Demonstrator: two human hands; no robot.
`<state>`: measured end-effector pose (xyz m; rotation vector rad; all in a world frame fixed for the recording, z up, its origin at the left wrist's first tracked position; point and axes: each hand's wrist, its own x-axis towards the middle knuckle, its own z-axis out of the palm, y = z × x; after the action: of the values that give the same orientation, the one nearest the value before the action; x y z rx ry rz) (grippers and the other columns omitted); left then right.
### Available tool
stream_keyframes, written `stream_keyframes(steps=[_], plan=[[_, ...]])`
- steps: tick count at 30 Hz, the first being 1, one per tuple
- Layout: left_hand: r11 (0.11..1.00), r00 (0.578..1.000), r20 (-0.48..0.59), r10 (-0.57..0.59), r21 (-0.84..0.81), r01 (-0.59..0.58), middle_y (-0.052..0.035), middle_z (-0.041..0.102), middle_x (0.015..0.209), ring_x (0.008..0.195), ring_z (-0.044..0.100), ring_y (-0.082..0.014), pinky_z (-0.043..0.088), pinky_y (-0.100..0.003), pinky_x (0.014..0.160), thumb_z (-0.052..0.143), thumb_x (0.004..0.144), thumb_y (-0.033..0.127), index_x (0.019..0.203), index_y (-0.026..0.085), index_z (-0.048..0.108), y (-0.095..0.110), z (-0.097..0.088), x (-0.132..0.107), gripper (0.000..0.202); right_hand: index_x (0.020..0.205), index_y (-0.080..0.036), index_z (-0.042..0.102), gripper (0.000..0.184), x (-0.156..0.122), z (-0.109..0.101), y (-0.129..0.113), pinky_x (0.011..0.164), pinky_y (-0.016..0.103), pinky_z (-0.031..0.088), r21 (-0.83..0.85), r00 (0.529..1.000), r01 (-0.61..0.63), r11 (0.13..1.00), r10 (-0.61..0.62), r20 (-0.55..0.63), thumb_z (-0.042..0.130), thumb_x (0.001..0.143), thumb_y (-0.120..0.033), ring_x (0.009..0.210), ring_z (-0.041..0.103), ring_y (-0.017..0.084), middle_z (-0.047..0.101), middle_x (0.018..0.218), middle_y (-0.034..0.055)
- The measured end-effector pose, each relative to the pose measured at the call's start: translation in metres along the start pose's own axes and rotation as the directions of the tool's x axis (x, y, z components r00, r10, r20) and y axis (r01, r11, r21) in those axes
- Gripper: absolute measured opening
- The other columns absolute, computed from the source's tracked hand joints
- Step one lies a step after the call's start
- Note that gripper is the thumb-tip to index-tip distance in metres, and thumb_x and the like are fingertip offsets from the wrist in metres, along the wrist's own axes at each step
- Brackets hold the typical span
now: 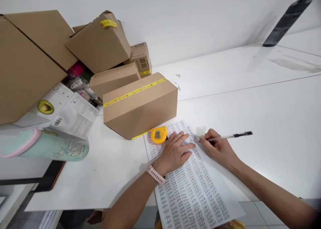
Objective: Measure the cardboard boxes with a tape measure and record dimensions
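Observation:
My right hand is closed around a pen, its tip down at the right part of a sheet of paper covered in columns of handwriting. Flat on the same sheet lies my left hand, fingers spread, a pale pink band on its wrist. Just left of those fingers a yellow tape measure rests on the paper's upper left corner. Directly behind it sits a closed cardboard box sealed with yellow tape. The paper's lower end reaches past the table's front edge.
More cardboard boxes are piled at the back left, beside a white printed carton. A mint-green bottle with a pink ring stands at the left. Far right, a dark bottle stands near the wall. The white table extends rightward.

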<state>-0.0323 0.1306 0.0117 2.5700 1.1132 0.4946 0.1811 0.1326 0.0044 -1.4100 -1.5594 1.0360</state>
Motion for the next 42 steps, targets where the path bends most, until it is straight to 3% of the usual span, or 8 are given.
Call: stream_keyframes(steps=[42], plan=[[1.000, 1.000, -0.007, -0.008, -0.004, 0.008, -0.0078, 0.051, 0.147, 0.142, 0.039, -0.0259, 0.027, -0.053, 0.119, 0.054, 0.096, 0.030, 0.125, 0.026, 0.064, 0.0007, -0.0002, -0.0008, 0.031, 0.071, -0.023, 0.044, 0.030, 0.0002, -0.0018, -0.0021, 0.047, 0.026, 0.030, -0.030, 0.999, 0.007, 1.000, -0.008, -0.037, 0.057, 0.090, -0.043, 0.054, 0.036, 0.012, 0.043, 0.061, -0.0038]])
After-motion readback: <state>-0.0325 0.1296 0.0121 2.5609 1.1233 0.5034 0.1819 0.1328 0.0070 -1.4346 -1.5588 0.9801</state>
